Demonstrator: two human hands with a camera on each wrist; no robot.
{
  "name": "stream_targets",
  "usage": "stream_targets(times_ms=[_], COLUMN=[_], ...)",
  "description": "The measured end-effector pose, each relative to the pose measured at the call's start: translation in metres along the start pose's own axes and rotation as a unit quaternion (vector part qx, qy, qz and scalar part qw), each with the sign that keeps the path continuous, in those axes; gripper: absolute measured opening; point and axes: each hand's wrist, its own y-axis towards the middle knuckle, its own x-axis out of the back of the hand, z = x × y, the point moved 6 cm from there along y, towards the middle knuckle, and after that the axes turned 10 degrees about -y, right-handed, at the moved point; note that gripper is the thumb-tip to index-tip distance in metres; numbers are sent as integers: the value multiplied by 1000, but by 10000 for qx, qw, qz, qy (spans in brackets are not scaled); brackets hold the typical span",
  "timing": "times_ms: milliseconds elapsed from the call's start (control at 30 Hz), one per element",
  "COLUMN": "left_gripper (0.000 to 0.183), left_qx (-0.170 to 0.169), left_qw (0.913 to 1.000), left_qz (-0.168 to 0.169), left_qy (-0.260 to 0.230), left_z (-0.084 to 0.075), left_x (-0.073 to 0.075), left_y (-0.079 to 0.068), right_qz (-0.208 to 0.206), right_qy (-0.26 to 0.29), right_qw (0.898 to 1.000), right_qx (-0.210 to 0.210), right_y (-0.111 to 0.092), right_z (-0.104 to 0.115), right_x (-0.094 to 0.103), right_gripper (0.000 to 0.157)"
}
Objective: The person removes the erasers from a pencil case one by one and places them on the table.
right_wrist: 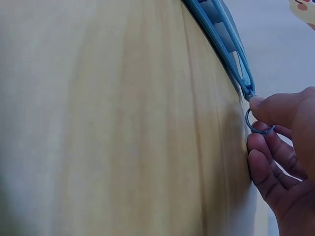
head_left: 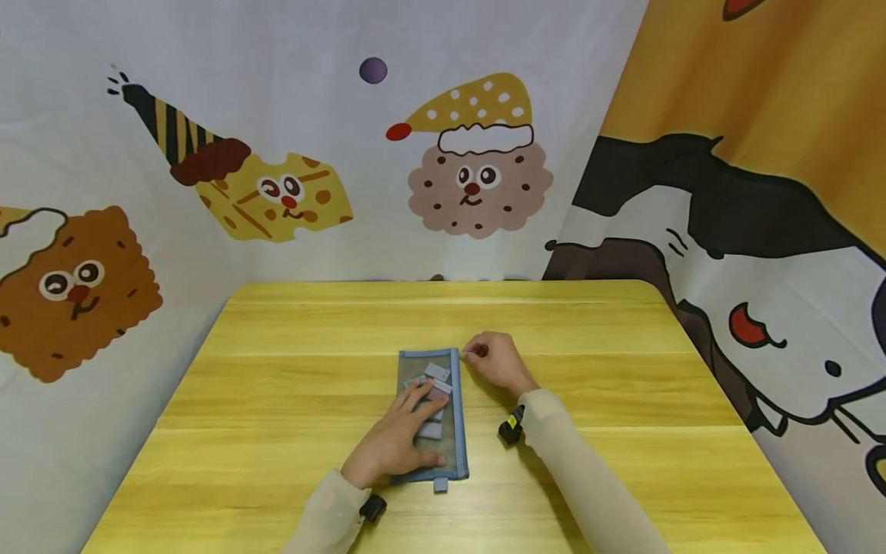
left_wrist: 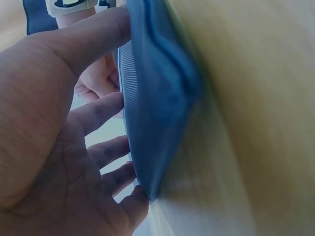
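A: Where's the mesh zipper pouch (head_left: 448,435)?
B: Flat on the wood-grain table (head_left: 277,431), at six o'clock in the head view, its long sides running roughly from twelve to six.
A: And the left hand (head_left: 393,438)?
B: It comes in from the pouch's seven o'clock, fingers spread and resting on the mesh, curled round nothing.
A: The right hand (head_left: 500,362)?
B: Out past the pouch's one o'clock corner, thumb and fingers pinching the small blue pull ring (right_wrist: 253,129) at the end of the zipper (head_left: 459,415), which runs down the three o'clock side.
A: Anything inside?
B: Small grey-blue flat pieces (head_left: 437,372) and a pinkish piece (head_left: 438,394), partly under the left fingers. I can't tell what they are.
A: What's that bit at six o'clock?
B: A blue fabric tab (head_left: 441,485), sticking out past the pouch's near edge.
A: And behind?
B: A printed cloth; its hatted cookie (head_left: 481,188) sits near the head view's twelve.
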Motion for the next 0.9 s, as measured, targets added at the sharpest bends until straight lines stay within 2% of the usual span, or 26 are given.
stream_targets(times_ms=[533,900], left_gripper=[88,89], left_qx=[49,-17], left_qw=[10000,9999], left_qz=[9,23], left_qy=[-16,137], left_z=[0,-2], left_x=[0,2], left_y=[-1,3], right_qz=[-245,-125], right_qy=[-7,105], right_qw=[9993,9992], right_qx=[-269,-368], right_y=[7,6], right_z=[3,-6], right_x=[-1,1], right_gripper=[7,10])
